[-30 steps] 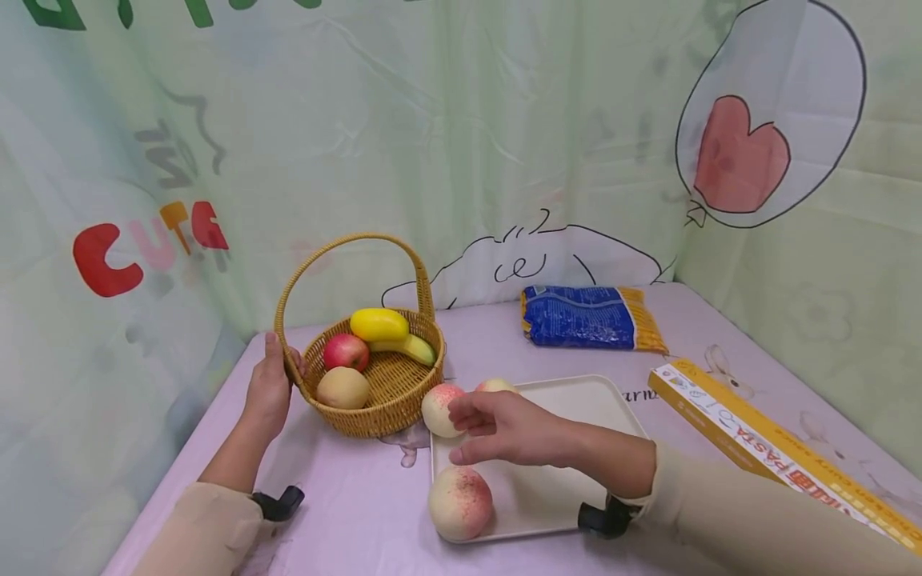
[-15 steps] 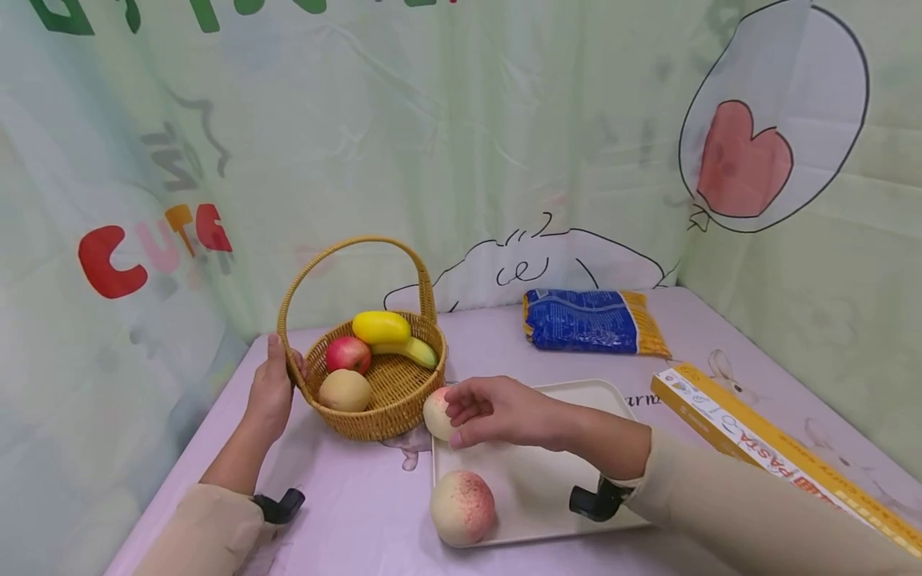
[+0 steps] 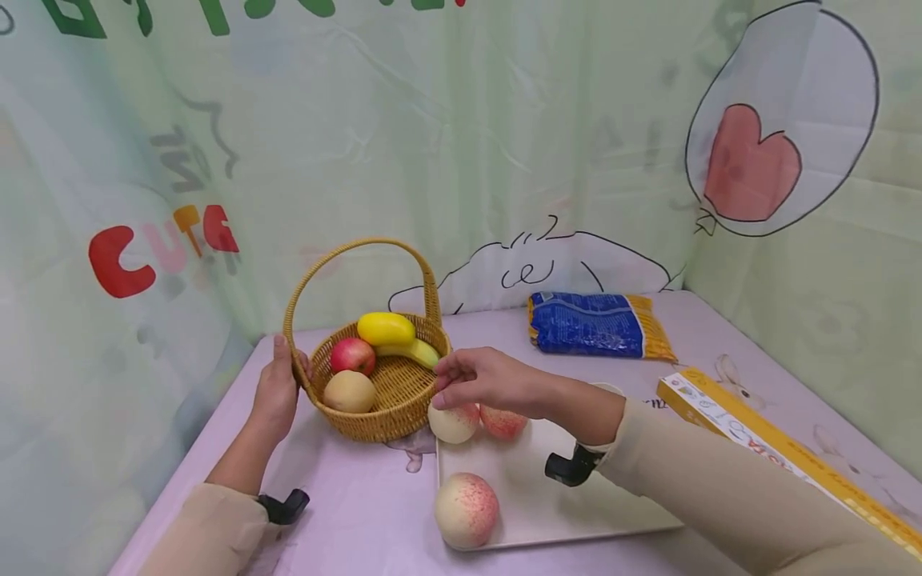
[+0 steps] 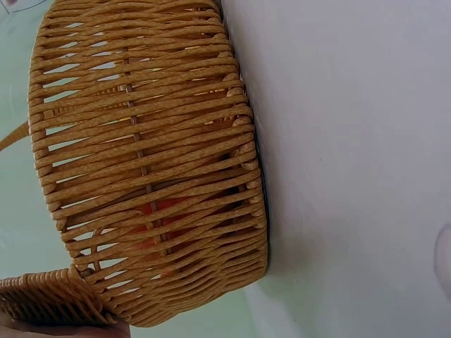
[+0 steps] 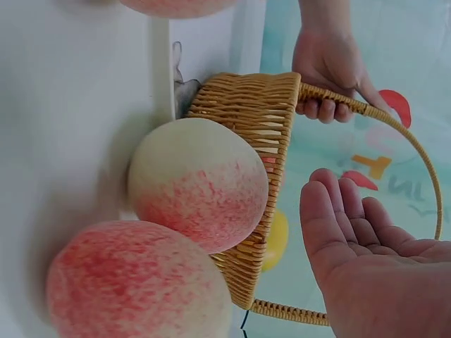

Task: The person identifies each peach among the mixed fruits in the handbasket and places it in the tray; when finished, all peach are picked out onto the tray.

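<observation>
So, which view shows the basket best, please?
The head view, because it shows the basket with its interior. The left wrist view shows mostly woven side; the right wrist's, side and handle, partly hidden.

wicker basket, left hand gripping; peaches on tray; right hand above

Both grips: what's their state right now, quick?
Left grip: closed, holding the basket handle near its base.
Right grip: open, fingers loosely bent, holding nothing.
</observation>
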Demonstrator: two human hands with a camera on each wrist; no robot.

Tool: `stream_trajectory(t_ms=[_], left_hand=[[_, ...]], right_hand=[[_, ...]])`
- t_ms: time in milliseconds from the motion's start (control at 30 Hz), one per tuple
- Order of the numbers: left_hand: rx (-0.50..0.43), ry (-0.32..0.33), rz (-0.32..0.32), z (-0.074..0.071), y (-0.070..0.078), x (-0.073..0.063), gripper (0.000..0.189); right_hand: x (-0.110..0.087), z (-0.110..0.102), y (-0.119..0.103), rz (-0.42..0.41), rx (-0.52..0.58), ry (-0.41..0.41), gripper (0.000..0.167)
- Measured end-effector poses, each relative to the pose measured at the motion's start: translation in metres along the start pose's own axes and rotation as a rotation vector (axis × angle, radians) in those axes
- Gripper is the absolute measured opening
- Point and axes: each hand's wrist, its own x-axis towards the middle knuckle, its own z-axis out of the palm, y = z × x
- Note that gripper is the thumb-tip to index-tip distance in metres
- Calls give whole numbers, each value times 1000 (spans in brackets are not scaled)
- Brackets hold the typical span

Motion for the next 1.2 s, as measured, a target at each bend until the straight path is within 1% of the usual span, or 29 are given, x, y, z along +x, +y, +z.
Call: stream_trajectory(t_ms=[100,200,333,467,667,767,900,1033,1200], left_hand=[[-3,1,0,1,-1,0,63],[-16,-3,3,1,-1,1,63],[-25,-7,5,1,-2,0,62],[-18,-1,6,1,-2,1,62],[12,-7,12,0,-2,2,64],[8,-16,14,0,-1,2,64],[-3,-10,27,0,-1,2,63],[1,-2,38,1,0,3,62],[-13,-1,33,0,0,3,62]], right_hand=[[6,0,-1,8,8,5,58],[14,0,-3,14,-9,26,57],[25,0,-8,35,-47,52,60],[37,0,-12,58,-94,68,64],[53,-2,-19,76,-128,93,61],[59,-4,-21,83,-139,104,61],[67,-6,-23,96,-134,97,60],[74,-7,-24,107,-131,89,55],[84,-5,-22,114,-137,79,47]])
